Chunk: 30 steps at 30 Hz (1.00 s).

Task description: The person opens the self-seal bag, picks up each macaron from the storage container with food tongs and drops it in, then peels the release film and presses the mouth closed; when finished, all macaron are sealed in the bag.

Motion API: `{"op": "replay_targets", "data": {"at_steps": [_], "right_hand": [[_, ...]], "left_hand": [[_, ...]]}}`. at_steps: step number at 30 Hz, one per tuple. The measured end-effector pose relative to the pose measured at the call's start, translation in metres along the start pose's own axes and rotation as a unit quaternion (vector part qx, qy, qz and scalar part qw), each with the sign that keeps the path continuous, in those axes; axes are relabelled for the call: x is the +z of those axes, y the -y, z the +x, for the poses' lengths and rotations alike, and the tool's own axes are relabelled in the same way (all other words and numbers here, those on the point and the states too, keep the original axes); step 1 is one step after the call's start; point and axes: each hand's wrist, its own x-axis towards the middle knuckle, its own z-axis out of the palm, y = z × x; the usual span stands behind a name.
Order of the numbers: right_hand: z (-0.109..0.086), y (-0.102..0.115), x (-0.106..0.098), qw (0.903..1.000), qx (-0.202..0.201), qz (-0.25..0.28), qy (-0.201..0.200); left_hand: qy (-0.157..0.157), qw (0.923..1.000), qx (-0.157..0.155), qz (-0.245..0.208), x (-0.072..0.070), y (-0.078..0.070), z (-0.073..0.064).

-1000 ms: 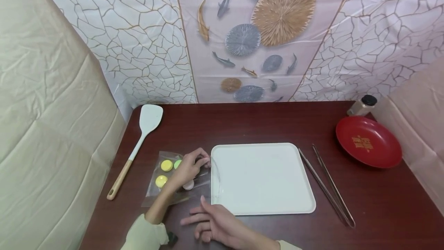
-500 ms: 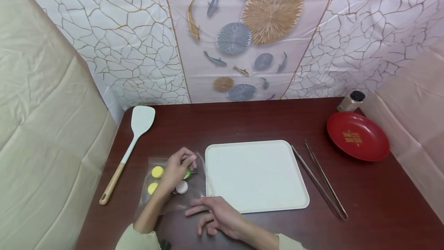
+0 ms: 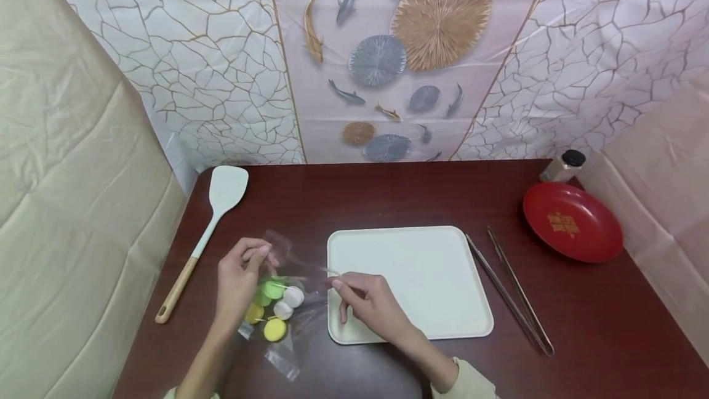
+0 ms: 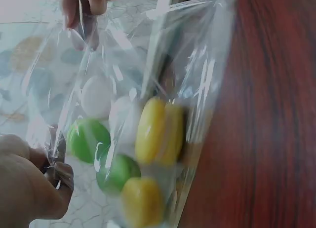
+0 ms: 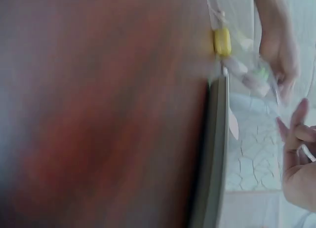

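A clear plastic bag [image 4: 207,75] hangs between the two hands, lifted off the table on the left of the tray. Inside it are round macaron-like pieces: yellow ones [image 3: 274,329], green ones [image 3: 273,289] and white ones [image 3: 293,296]. On the bag's left side, the left hand [image 3: 237,282] pinches the edge between thumb and fingers. The right hand [image 3: 373,303] pinches the opposite edge, over the left end of the white tray [image 3: 410,282]. In the left wrist view the plastic stretches from one hand to the other.
A white spatula [image 3: 205,242] with a wooden handle lies at the left. Metal tongs [image 3: 515,294] rest right of the tray. Farther right are a red plate [image 3: 587,226] and a black-lidded jar [image 3: 562,167]. Patterned cloth walls [image 3: 232,48] border the table.
The bag has risen from the table, its contents bunching together. The left hand has moved left with its edge; the right hand has moved up and right and now pinches the other edge.
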Motion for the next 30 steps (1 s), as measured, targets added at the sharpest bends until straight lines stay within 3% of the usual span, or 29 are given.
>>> {"op": "replay_targets", "data": {"at_steps": [5, 10, 14, 18, 22, 27, 30], "right_hand": [[0.007, 0.003, -0.008, 0.9975, -0.063, -0.013, -0.03], [0.02, 0.013, -0.015, 0.9868, -0.147, -0.053, -0.044], [0.032, 0.025, -0.016, 0.9792, -0.191, -0.043, -0.051], [0.04, 0.032, -0.014, 0.9788, -0.198, -0.024, -0.048], [0.045, 0.031, -0.012, 0.9849, -0.168, -0.01, -0.041], [0.044, 0.027, -0.015, 0.9929, -0.107, -0.012, -0.05], [0.045, 0.029, -0.019, 0.9866, -0.132, -0.048, -0.083]], "left_hand": [[-0.019, 0.999, 0.019, -0.035, -0.013, -0.012, -0.013], [-0.021, 0.9974, 0.03, -0.062, -0.025, -0.024, -0.022], [-0.014, 0.9937, 0.068, -0.088, -0.037, -0.029, -0.027], [-0.01, 0.9839, 0.103, -0.146, -0.046, -0.028, -0.03], [0.014, 0.9715, 0.126, -0.2, -0.048, -0.021, -0.032], [0.024, 0.9719, 0.109, -0.208, -0.041, -0.015, -0.031], [0.024, 0.9708, 0.118, -0.207, -0.038, -0.014, -0.028]]}}
